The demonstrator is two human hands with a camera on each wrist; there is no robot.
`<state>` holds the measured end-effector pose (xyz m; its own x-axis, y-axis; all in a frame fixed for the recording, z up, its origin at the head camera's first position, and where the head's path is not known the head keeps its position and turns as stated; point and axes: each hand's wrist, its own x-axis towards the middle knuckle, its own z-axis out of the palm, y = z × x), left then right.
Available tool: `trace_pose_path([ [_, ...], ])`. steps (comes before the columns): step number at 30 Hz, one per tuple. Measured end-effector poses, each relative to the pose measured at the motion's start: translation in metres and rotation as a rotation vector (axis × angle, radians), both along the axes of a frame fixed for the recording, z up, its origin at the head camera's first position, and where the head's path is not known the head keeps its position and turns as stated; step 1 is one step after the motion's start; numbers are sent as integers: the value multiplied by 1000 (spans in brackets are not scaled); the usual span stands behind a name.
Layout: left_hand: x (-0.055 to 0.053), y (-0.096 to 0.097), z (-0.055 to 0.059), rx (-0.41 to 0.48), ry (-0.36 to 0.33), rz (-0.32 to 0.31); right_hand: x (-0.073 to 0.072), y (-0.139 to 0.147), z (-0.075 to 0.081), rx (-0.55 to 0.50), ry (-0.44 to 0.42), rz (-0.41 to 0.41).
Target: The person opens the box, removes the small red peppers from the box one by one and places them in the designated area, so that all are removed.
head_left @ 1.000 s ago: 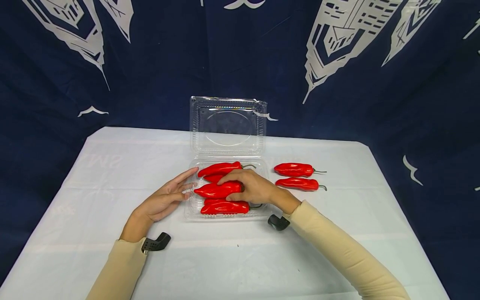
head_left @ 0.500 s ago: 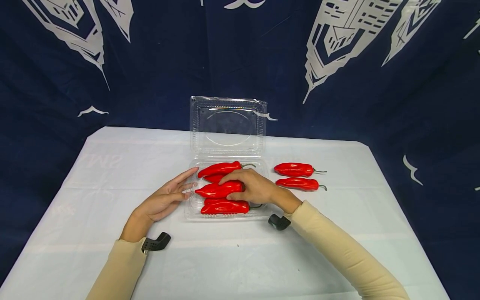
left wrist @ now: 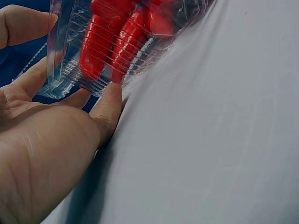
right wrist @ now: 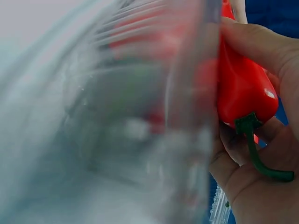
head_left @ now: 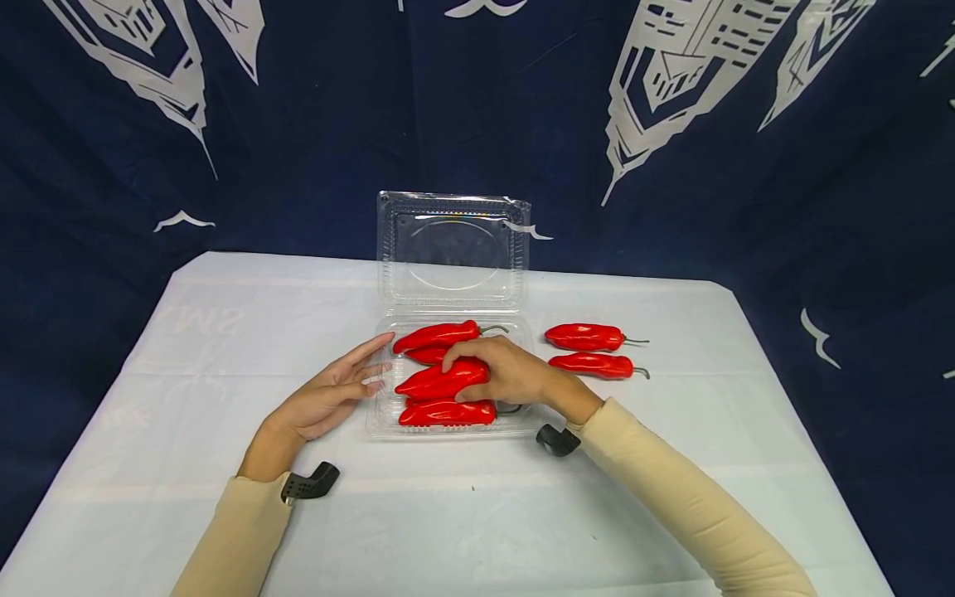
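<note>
In the head view, my right hand (head_left: 511,373) grips a red pepper (head_left: 434,381) by its stem end, over the tray of a clear plastic clamshell box (head_left: 379,424). Its green stem (right wrist: 254,156) curves towards my palm in the right wrist view. Other red peppers lie in the tray, one at the back (head_left: 436,335) and one at the front (head_left: 448,414), with more partly covered between them. My left hand (head_left: 324,402) is at the box's left side, fingers extended; its fingertips touch the clear wall (left wrist: 58,46) in the left wrist view.
Behind the tray, the box's raised lid (head_left: 451,253) stands up. To the right, two red peppers (head_left: 584,337) (head_left: 592,366) lie on the white tablecloth (head_left: 477,514). A dark blue patterned curtain (head_left: 507,116) hangs beyond the table.
My right hand has shifted the pepper slightly to the right, and its pointed tip now sits a little lower in the head view. The left hand has stayed in place.
</note>
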<state>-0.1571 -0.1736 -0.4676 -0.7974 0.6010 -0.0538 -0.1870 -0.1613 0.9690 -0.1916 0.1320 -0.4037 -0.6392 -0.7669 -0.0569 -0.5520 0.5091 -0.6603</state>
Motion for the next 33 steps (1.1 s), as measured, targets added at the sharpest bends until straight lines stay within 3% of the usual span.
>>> trace_pose_path([
  [12,-1,1,-1,5,12,-6,-1,6,1,-1,47,8],
  [19,-1,1,-1,5,7,0,-3,13,1,-102,-31,4],
  [28,0,0,1,3,-2,8,-2,22,4,-189,-134,-81],
  [33,1,0,1,7,-5,8,-1,29,5,-205,-142,-113],
])
